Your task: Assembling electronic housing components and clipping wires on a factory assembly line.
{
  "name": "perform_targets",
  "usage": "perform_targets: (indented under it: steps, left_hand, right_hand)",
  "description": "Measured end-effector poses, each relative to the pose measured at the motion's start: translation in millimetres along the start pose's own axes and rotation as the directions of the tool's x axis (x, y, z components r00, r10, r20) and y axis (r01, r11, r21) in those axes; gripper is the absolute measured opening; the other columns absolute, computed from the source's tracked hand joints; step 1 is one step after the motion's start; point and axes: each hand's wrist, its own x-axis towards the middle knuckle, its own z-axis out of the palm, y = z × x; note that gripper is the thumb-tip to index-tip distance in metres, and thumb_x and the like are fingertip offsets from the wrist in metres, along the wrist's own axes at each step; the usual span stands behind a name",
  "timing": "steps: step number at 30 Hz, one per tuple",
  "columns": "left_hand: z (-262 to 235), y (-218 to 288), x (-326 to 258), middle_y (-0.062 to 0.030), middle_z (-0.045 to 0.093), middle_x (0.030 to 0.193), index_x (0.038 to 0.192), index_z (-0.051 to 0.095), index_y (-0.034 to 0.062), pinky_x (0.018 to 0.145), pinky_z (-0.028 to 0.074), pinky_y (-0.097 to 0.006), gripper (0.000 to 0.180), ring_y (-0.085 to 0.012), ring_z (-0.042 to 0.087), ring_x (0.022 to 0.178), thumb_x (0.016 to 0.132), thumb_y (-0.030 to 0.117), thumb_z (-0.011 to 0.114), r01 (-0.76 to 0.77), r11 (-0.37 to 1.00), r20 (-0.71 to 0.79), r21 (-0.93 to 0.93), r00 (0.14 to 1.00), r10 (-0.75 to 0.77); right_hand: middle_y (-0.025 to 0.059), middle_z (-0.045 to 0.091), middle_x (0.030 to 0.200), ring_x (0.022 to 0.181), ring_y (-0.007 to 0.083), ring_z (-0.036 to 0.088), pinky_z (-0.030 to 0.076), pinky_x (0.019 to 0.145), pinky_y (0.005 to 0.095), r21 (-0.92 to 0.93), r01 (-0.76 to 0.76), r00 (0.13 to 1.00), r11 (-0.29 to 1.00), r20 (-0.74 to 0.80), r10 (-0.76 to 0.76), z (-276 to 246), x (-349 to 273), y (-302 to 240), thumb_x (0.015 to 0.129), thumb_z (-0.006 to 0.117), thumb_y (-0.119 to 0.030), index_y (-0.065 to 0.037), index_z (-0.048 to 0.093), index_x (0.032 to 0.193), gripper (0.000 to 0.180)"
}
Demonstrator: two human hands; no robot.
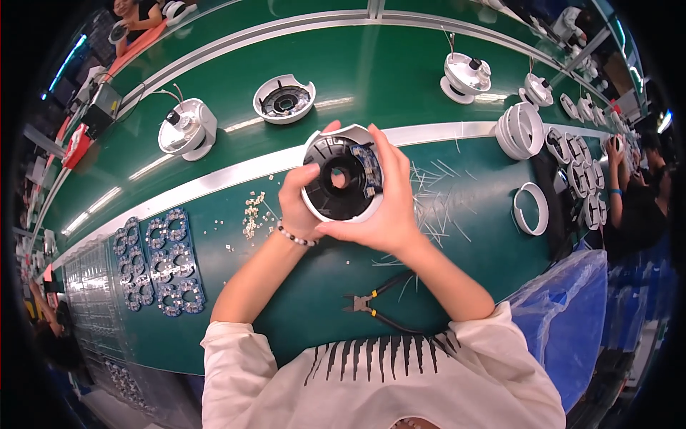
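Both my hands hold a round white housing (379,202) up over the green table, its open side facing me. Inside it sits a black disc (325,194) with a hole in the middle; a blue circuit board (366,170) lies along its right side. My left hand (294,200) grips the left rim, thumb on the black disc. My right hand (396,211) wraps the right rim, fingers reaching to the top and thumb under the lower edge. A pair of cutting pliers (362,303) with black-and-yellow handles lies below on the table, apart from my hands.
Small cream pieces (251,214) and thin white strips (436,207) are scattered about. Blue circuit board panels (171,261) lie left, beside clear plastic trays (86,300). White rings (531,209) stand right. Beyond a metal rail, a green belt (386,79) carries white housings (284,99). Co-workers sit nearby.
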Motion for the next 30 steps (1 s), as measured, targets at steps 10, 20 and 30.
perform_targets:
  steps: [10, 20, 30]
  left_hand:
    - [26.2, 51.6, -1.6, -0.0076, 0.056, 0.104, 0.106, 0.050, 0.0082, 0.085, 0.041, -0.038, 0.035, -0.0201, 0.053, 0.095, 0.082, 0.032, 0.040, -0.093, 0.991, -0.494, 0.101, 0.860, 0.131]
    - [-122.7, 243.4, -88.1, -0.0120, 0.041, 0.116, 0.126, 0.026, 0.0137, 0.066, 0.050, -0.048, 0.041, -0.0290, 0.051, 0.098, 0.087, 0.021, 0.037, -0.188, 0.593, -0.548, 0.783, 0.242, 0.801]
    - [-283.6, 349.0, -113.9, -0.0199, 0.055, 0.093, 0.103, 0.047, -0.0020, 0.070, 0.046, -0.038, 0.029, -0.0272, 0.056, 0.086, 0.081, 0.016, 0.041, 0.332, 0.311, -0.326, 0.891, -0.012, 0.945]
  right_hand:
    - [0.0188, 0.013, 0.138, 0.125, 0.0332, 0.020, 0.025, 0.098, 0.0424, 0.077, 0.064, 0.993, 0.995, 0.090, -0.071, -16.7, -6.5, -11.3, 0.056, 0.078, -0.033, 0.001, 0.007, 0.133, 0.110]
    - [0.0227, 0.015, 0.136, 0.126, 0.0406, 0.013, 0.010, 0.100, 0.0535, -0.582, 0.048, 0.533, 0.812, 0.703, 0.472, -87.2, -118.7, -28.8, 0.036, 0.082, -0.040, 0.004, 0.022, 0.128, 0.118]
    - [0.0149, 0.040, 0.108, 0.103, 0.0335, 0.039, 0.012, 0.100, 0.0570, -0.569, 0.260, 0.677, 0.780, 0.683, 0.273, -64.0, -108.1, -37.5, 0.044, 0.061, -0.009, 0.001, 0.044, 0.108, 0.067]
